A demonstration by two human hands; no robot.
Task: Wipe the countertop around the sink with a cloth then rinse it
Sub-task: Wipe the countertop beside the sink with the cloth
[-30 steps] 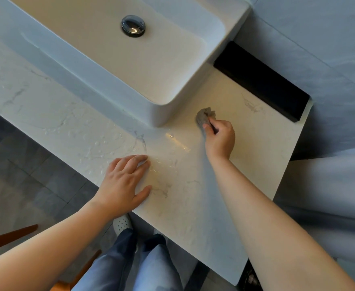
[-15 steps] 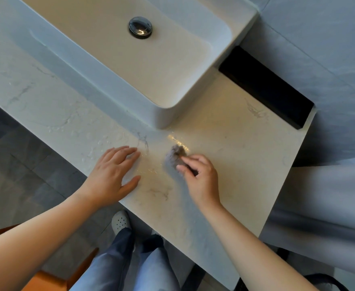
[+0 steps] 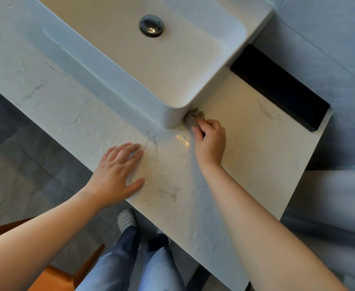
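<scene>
A white rectangular basin point(image 3: 193, 87) with a chrome drain plug point(image 3: 151, 25) stands on a pale marble countertop point(image 3: 256, 156). My right hand point(image 3: 211, 142) grips a small crumpled grey cloth point(image 3: 194, 117) and presses it against the counter right at the basin's near corner. My left hand point(image 3: 118, 173) lies flat on the counter near its front edge, fingers straight, holding nothing. Water streaks and droplets glisten on the counter between my hands.
A black rectangular recess point(image 3: 281, 87) lies at the counter's back right, against the grey wall point(image 3: 329, 38). Below the counter's front edge are grey floor tiles point(image 3: 25, 164), my legs and a white shoe point(image 3: 127, 221), and an orange chair point(image 3: 52, 276).
My right hand has carried the cloth from the front middle of the counter back up to the basin's corner. My left hand has stayed flat in place.
</scene>
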